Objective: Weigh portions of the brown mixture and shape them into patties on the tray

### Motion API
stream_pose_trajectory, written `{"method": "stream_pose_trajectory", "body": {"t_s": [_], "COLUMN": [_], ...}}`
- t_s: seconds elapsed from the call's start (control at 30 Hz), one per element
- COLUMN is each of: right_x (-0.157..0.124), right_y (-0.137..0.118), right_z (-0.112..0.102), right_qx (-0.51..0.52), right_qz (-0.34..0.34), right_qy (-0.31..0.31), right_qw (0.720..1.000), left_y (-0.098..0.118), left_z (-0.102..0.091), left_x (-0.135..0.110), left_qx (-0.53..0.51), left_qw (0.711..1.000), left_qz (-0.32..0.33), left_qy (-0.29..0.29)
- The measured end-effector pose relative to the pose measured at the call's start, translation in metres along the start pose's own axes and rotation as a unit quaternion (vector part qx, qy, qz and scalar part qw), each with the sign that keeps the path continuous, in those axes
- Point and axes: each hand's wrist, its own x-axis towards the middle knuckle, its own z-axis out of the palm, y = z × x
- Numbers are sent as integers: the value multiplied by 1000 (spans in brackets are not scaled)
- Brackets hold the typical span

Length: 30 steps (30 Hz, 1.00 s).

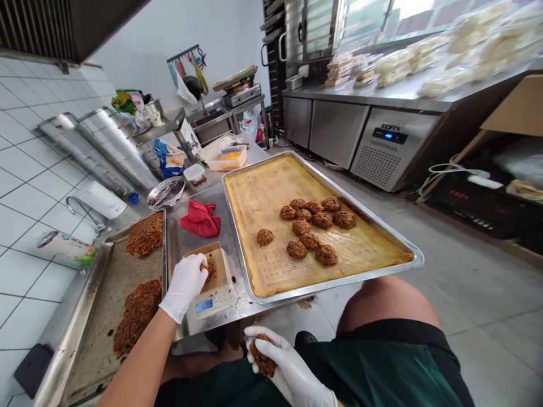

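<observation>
My left hand [185,284], in a white glove, is over the digital scale [230,295], its fingers closed on a small clump of brown crumbly mixture [208,270]. That clump is at the brown paper tray [217,255] on top of the scale; whether it touches the tray I cannot tell. Low in front of my lap, my gloved right hand [288,362] grips a ball of brown mixture [263,355]. Several finished-looking brown balls [326,255] sit on the yellow-lined baking tray [418,259] to the right of the scale.
At the left, a metal tray [94,316] bears two heaps of mixture [138,311]. A red cloth [201,219] lies behind the scale. Farther back stand a plastic-covered bowl [166,192] and a tub with orange contents [229,157]. The baking tray's near edge overhangs my knee.
</observation>
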Motion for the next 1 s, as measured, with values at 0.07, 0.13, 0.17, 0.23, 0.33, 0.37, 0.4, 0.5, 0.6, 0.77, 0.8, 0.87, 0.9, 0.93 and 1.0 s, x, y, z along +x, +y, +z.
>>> {"method": "stream_pose_trajectory", "body": {"t_s": [0.07,0.13,0.17,0.23,0.33,0.37,0.4,0.5,0.6,0.77,0.8,0.87,0.9,0.93,1.0], "right_x": [-1,-3,-3,-5,-5,-5,-5,-4,-3,-2,-2,0,0,1,2], "right_y": [-1,-1,-2,-2,-3,-4,-4,-3,-2,0,1,2,2,3,3], "right_z": [2,3,3,3,3,3,3,2,1,-1,-2,-3,-4,-5,-6], "right_qx": [-1,-3,-3,-3,-3,-3,-4,-3,-2,3,4,7,9,10,13], "right_qz": [0,-1,0,3,9,10,9,5,9,10,8,5,5,4,4], "right_qy": [3,3,3,5,11,11,10,5,7,6,3,-2,-2,-2,0], "right_qw": [1000,1000,1000,1000,1000,1000,1000,1000,1000,1000,1000,1000,1000,1000,1000], "left_y": [1,0,0,-2,-6,-8,-9,-13,-17,-22,-23,-24,-24,-24,-23], "left_z": [0,0,0,-2,-9,-13,-16,-23,-26,-26,-26,-27,-27,-27,-27], "left_x": [1,0,-1,-5,-13,-15,-17,-18,-13,-1,1,5,6,7,9], "left_qx": [-1,-4,-6,-10,-11,-4,9,49,62,73,74,79,82,85,89], "left_qw": [1000,1000,1000,999,998,997,997,993,986,973,972,970,969,969,969], "left_qz": [2,8,13,30,58,66,72,91,130,172,174,177,178,178,175], "left_qy": [0,-1,-3,-11,-28,-34,-38,-48,-83,-137,-141,-147,-149,-151,-151]}}
